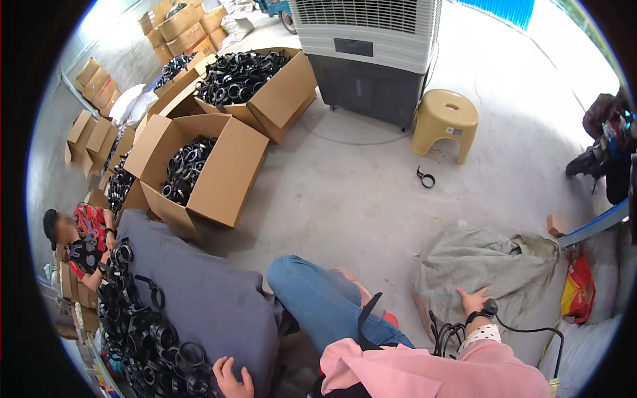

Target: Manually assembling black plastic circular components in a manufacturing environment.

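Note:
My right hand [472,300] lies flat with fingers spread on a crumpled grey-green sack [491,262] on the concrete floor, holding nothing. A black strap and cable loop around that wrist. My left hand [231,378] rests at the lower edge on a dark grey cloth [206,292] that covers a table, next to a heap of black ring-shaped clamps [149,331]. Its fingers are curled loosely and nothing shows in it. My knee in blue jeans [318,295] sits between the two hands.
Open cardboard boxes [229,166] filled with black rings stand at the left and back. A grey cooling unit [368,53] and a tan plastic stool [444,123] stand behind. One loose ring [425,178] lies on the floor. Another person [83,245] works at far left.

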Action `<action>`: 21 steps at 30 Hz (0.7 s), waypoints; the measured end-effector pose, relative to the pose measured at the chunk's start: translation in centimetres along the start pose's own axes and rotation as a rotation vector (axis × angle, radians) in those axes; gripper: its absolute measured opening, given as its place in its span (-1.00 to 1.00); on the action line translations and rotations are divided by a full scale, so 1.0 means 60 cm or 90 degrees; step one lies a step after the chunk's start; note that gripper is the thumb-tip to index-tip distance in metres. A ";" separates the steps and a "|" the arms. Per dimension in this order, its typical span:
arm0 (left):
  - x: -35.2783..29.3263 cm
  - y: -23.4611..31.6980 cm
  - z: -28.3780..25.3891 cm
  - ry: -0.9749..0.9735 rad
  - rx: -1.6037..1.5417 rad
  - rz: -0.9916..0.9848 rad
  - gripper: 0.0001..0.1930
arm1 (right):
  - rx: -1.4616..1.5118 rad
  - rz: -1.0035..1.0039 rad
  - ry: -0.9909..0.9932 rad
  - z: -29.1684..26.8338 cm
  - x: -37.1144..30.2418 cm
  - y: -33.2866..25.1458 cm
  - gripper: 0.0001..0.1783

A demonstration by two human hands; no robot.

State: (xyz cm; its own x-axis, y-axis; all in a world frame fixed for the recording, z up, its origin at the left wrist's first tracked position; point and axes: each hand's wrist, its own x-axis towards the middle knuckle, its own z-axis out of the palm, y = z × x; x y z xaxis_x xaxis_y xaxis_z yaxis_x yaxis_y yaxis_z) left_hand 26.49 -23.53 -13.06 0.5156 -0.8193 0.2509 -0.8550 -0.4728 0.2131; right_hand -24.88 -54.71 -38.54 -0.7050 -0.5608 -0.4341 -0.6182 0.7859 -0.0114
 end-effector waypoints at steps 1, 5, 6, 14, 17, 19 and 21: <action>0.002 0.000 -0.002 -0.012 0.006 0.008 -0.61 | -0.003 0.017 0.004 0.008 -0.005 -0.009 0.42; 0.018 -0.006 0.008 -0.031 0.006 0.001 -0.61 | 0.026 -0.067 0.096 0.072 0.142 0.051 -0.28; 0.009 -0.011 0.001 -0.028 0.026 -0.012 -0.62 | 0.024 -0.073 0.087 0.076 0.156 0.038 -0.28; 0.057 -0.012 0.014 -0.021 0.009 -0.008 -0.64 | 0.110 -0.666 -0.162 0.082 -0.059 -0.267 -0.61; 0.088 0.018 0.028 -0.009 -0.076 0.038 -0.61 | 0.167 -0.734 -0.210 0.113 -0.208 -0.374 -0.68; 0.092 0.029 0.044 -0.011 -0.104 0.070 -0.61 | 0.290 -0.731 -0.151 0.112 -0.242 -0.435 -0.70; 0.092 0.032 0.052 0.005 -0.110 0.068 -0.61 | 0.474 -0.739 -0.093 0.104 -0.271 -0.491 -0.71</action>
State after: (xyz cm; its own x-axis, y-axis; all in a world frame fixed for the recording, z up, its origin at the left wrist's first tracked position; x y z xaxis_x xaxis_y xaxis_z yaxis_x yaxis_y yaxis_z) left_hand 27.49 -29.96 -14.23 0.4231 -0.8591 0.2881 -0.8831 -0.3197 0.3434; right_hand 7.01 -67.12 -36.78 0.1507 -0.9864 0.0653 -0.4576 -0.1282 -0.8799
